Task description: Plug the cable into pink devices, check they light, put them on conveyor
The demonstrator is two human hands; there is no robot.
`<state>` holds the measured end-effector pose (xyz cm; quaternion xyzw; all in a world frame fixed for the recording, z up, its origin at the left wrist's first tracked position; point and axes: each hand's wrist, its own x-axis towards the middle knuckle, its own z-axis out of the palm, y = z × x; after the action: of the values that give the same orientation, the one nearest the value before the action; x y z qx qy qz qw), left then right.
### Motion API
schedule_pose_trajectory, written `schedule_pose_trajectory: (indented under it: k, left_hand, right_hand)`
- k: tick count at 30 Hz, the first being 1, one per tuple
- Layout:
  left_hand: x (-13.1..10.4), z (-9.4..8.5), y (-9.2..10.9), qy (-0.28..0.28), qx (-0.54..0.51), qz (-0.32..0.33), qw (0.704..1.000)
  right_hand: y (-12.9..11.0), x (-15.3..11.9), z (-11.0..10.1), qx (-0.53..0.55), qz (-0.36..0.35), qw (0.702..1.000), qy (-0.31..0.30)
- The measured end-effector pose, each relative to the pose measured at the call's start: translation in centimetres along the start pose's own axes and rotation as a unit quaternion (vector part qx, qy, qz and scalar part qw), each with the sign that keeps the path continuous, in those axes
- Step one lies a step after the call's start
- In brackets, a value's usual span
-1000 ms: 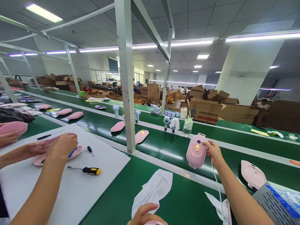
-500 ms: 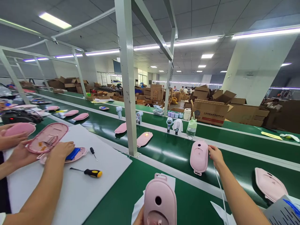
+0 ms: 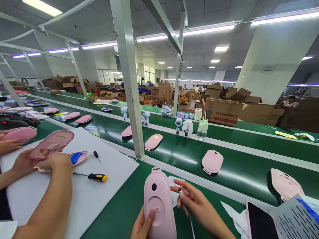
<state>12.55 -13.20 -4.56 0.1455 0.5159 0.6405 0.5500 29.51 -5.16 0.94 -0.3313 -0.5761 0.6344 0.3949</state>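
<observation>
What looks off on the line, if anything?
Nothing looks spilled or clearly damaged. One mismatch: on the green belt, the pink unit right of the post shows an orange light; neither the next unit rightward nor the pink case in the left hand does.

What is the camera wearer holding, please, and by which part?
Left grip: a pink oval casing, by its lower part. Right grip: a white cable, near its upper end.

Grey panelled ceiling (image 3: 219,11) carried long tube lights (image 3: 209,30) and rectangular ceiling lights (image 3: 221,48). Pale metal post (image 3: 128,79) stood at edge of green tabletop (image 3: 124,196). Open cardboard boxes (image 3: 221,112) crowded middle ground; broad white pillar (image 3: 281,66) rose at right. Bright windows (image 3: 149,73) showed far back.
</observation>
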Motion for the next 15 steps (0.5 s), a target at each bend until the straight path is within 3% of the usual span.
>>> schedule_pose_trajectory:
  k: [3, 6, 11, 15]
  left_hand:
    - [-0.2, 0.0, 0.2, -0.008, -0.001, 0.004, 1.0]
    - [-0.5, 0.1, 0.3, -0.024, -0.008, -0.001, 1.0]
    - [-1.1, 0.4, 0.4, -0.053, -0.019, -0.006, 0.998]
    - [-1.6, 0.4, 0.5, -0.062, -0.023, -0.009, 0.998]
  right_hand:
    - [0.1, -1.8, 0.6, -0.13, -0.004, 0.991, -0.039]
    - [-0.6, -2.7, 0.3, -0.213, 0.037, 0.974, -0.063]
    - [-2.9, -3.4, 0.4, -0.247, 0.018, 0.964, -0.096]
    - [-3.1, -3.7, 0.4, -0.207, 0.028, 0.972, -0.106]
